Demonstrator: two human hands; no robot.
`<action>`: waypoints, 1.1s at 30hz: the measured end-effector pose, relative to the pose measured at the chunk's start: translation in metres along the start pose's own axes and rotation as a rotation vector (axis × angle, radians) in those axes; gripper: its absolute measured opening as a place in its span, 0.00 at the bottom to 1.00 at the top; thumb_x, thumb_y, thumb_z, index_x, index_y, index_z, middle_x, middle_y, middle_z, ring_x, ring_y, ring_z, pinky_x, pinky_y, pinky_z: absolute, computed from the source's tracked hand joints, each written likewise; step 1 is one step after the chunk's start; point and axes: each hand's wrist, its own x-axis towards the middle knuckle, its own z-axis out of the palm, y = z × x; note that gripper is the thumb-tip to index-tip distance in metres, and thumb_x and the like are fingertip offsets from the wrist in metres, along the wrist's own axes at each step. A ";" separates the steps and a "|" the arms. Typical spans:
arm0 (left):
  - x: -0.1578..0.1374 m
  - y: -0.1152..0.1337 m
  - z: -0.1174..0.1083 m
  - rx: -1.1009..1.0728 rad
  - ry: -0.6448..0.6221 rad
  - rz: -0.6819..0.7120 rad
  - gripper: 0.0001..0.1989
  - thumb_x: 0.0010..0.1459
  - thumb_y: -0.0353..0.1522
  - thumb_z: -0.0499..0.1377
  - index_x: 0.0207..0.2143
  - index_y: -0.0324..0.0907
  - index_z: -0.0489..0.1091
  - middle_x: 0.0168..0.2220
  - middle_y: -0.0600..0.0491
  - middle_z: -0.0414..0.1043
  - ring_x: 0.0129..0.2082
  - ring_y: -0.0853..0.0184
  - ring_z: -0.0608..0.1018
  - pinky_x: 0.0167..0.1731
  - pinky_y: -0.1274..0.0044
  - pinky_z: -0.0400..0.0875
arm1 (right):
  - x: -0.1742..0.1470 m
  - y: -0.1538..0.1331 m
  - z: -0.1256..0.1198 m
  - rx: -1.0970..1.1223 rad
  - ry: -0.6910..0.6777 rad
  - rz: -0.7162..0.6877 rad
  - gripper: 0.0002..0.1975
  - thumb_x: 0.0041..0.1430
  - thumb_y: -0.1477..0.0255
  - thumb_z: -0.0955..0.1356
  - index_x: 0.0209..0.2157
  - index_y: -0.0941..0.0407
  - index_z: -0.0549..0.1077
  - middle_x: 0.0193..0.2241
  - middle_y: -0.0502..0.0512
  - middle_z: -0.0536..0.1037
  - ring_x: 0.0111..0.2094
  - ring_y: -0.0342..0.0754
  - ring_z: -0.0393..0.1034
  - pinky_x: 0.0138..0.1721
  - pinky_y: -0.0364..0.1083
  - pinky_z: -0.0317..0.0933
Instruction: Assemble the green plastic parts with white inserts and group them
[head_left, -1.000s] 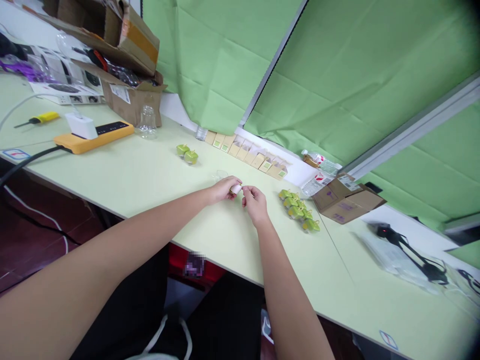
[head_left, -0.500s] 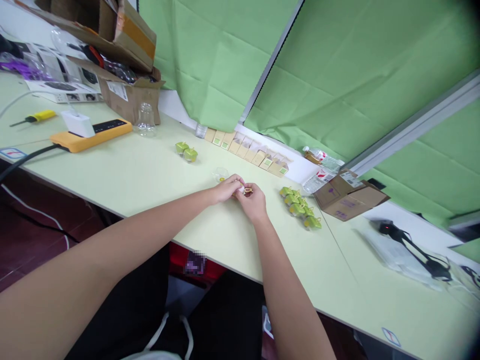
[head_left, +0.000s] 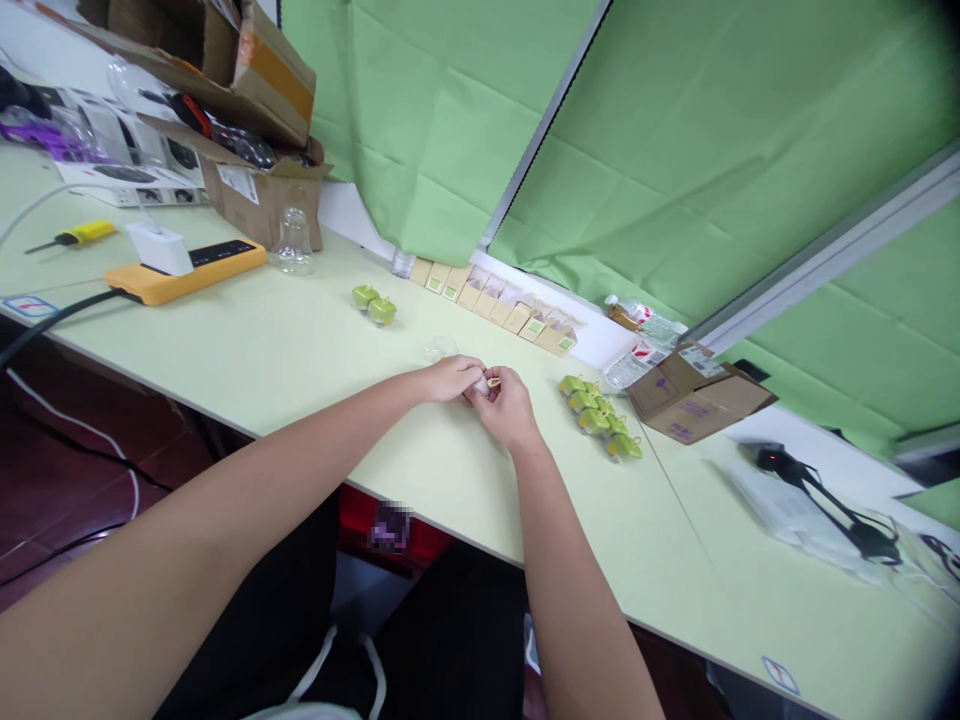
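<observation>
Between the front and back edges of the counter (head_left: 420, 460), the fingers of the left hand (head_left: 454, 379) and right hand (head_left: 510, 406) grip a small white piece (head_left: 481, 386), best steadied by the left while the right works gently beside the yellow loop (head_left: 493, 381).

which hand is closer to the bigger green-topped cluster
Right: the right hand is just left of the green-topped cluster, not touching it; the left hand is farther left, beyond the right hand.
</observation>
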 end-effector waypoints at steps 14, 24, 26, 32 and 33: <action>0.010 -0.017 0.005 -0.127 0.011 -0.050 0.10 0.55 0.29 0.50 0.23 0.41 0.67 0.24 0.52 0.67 0.26 0.66 0.73 0.26 0.77 0.72 | -0.001 -0.004 0.001 -0.059 0.066 -0.037 0.12 0.52 0.64 0.69 0.36 0.56 0.70 0.34 0.56 0.72 0.31 0.48 0.65 0.35 0.48 0.62; 0.005 -0.003 0.008 -0.282 0.095 -0.189 0.08 0.59 0.31 0.51 0.33 0.39 0.69 0.30 0.50 0.73 0.24 0.68 0.75 0.26 0.77 0.71 | 0.001 -0.028 -0.028 0.203 0.215 0.162 0.18 0.61 0.54 0.63 0.35 0.55 0.70 0.28 0.53 0.71 0.25 0.45 0.63 0.30 0.46 0.62; 0.005 -0.002 0.007 -0.271 0.100 -0.221 0.09 0.59 0.32 0.51 0.34 0.38 0.69 0.29 0.49 0.73 0.22 0.68 0.75 0.23 0.78 0.68 | -0.017 -0.060 -0.040 0.433 0.132 0.193 0.20 0.66 0.53 0.57 0.35 0.53 0.69 0.21 0.48 0.67 0.20 0.44 0.59 0.25 0.44 0.59; 0.007 -0.002 0.005 -0.323 0.046 -0.267 0.11 0.57 0.34 0.50 0.33 0.36 0.69 0.32 0.46 0.76 0.19 0.70 0.73 0.17 0.79 0.60 | -0.142 -0.115 0.014 0.509 -1.154 -0.146 0.10 0.65 0.68 0.62 0.40 0.52 0.75 0.37 0.52 0.80 0.35 0.45 0.75 0.38 0.43 0.67; 0.007 -0.003 0.005 -0.313 0.046 -0.257 0.12 0.57 0.34 0.50 0.32 0.36 0.69 0.31 0.46 0.76 0.18 0.70 0.73 0.17 0.80 0.60 | -0.159 -0.103 0.033 0.358 -1.187 -0.087 0.10 0.63 0.70 0.63 0.38 0.54 0.76 0.38 0.54 0.81 0.38 0.48 0.75 0.42 0.45 0.67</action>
